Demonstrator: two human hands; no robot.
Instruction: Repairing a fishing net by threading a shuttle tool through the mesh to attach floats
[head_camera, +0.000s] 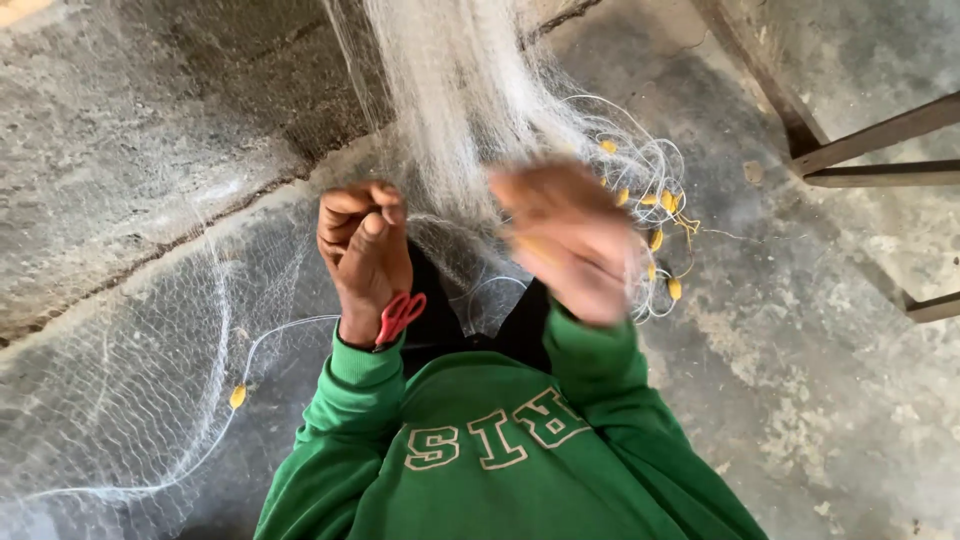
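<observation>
**Fishing net held up between two hands over a concrete floor**

Fishing net (450, 90), fine and whitish, hangs in a gathered bundle from beyond the top edge of the view down to the person's hands, then spreads thinly across the concrete floor (800, 380) toward the lower left corner. Left hand (362, 250) is closed into a fist at the bundle's lower end, fingers curled tight with the thumb pressed on top, apparently pinching net strands to keep them taut. A pair of small red scissors (400, 315) hangs at that wrist (handles looped there, seemingly kept within reach). Right hand (572, 240) is blurred by motion just right of the bundle; how far its fingers are open cannot be told, nor whether it grips anything. Small yellow floats (660, 235) are strung on a white edge line bunched just beyond the right hand, and one more float lies alone near the lower left. Green sweatshirt sleeves (350, 400) fill the bottom edge. Metal frame legs (880, 150) stand at the upper right corner.
</observation>
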